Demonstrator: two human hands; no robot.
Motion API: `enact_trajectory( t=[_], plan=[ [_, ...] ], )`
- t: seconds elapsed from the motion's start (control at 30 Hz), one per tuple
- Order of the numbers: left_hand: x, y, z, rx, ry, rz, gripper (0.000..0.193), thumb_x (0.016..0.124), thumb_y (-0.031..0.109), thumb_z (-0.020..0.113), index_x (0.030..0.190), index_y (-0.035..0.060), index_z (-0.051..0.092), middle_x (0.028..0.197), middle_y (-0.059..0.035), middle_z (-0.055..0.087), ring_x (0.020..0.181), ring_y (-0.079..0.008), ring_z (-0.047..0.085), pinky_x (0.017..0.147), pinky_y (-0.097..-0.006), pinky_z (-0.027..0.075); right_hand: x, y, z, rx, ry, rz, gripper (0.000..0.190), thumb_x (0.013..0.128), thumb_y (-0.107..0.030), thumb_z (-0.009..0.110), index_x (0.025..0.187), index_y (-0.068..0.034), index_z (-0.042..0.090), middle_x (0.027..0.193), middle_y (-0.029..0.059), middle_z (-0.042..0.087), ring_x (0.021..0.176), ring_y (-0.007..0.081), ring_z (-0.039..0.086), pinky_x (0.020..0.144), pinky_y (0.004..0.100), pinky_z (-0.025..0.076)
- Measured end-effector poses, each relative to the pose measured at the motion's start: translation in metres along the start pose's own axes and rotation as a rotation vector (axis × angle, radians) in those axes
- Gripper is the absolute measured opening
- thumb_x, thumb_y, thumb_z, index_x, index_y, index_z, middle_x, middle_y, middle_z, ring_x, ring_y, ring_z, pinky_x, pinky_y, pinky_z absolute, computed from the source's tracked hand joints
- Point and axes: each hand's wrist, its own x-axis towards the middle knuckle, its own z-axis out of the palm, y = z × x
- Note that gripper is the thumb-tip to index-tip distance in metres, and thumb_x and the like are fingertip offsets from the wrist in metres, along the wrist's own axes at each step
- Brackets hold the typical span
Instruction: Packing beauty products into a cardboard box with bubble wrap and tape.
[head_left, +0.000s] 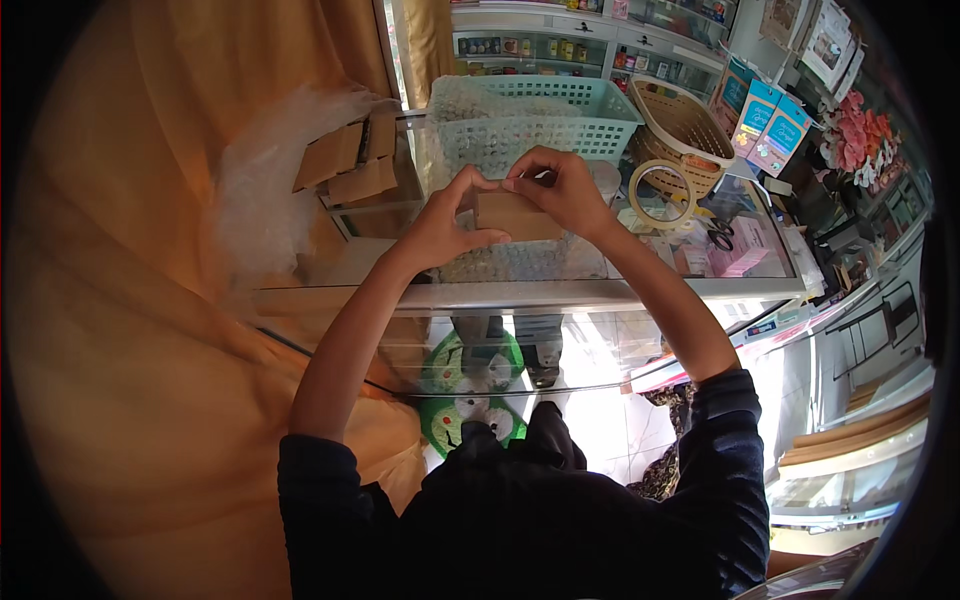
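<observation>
A small brown cardboard box (519, 223) is held just above the glass counter. My left hand (444, 223) grips its left end, thumb along the near side and index finger at the far edge. At that same far edge, the bent fingers and thumb of my right hand (564, 189) pinch the box's top; whether a flap or tape lies between them cannot be seen. Bubble wrap (517, 259) lies beneath the box. To the right, a roll of tape (664, 223) stands on edge against a tan plastic basket (705, 178).
Behind the hands stands a mint-green basket (611, 139) with bubble wrap (476, 101) over it. An open cardboard carton (360, 161) and clear plastic wrap (266, 195) are at left, beside an orange curtain (150, 315). Scissors (721, 237) and pink boxes (741, 247) lie at right. The counter's metal edge (525, 296) runs in front.
</observation>
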Motion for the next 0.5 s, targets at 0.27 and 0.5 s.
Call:
enact_trajectory(
  t=[0.27, 0.5],
  plan=[
    [0.001, -0.001, -0.002, -0.006, -0.002, -0.013, 0.052, 0.072, 0.013, 0.081, 0.106, 0.0055, 0.042, 0.108, -0.011, 0.057, 0.107, -0.0196, 0.057, 0.089, -0.0348, 0.046, -0.019, -0.001, -0.016, -0.26, -0.178, -0.301, 0.033, 0.077, -0.01, 0.073, 0.106, 0.0, 0.061, 0.111, 0.0128, 0.061, 0.096, 0.0239, 0.062, 0.08, 0.0308, 0.049],
    [-0.004, 0.012, -0.019, 0.241, -0.172, -0.132, 0.097, 0.058, 0.035, 0.088, 0.134, 0.0044, 0.036, 0.125, -0.0167, 0.052, 0.118, -0.0277, 0.05, 0.102, -0.0378, 0.037, -0.02, -0.004, -0.021, -0.276, -0.256, -0.3, 0.05, 0.069, -0.007, 0.079, 0.114, -0.004, 0.058, 0.118, 0.0122, 0.058, 0.107, 0.0286, 0.059, 0.091, 0.0345, 0.047]
  ],
)
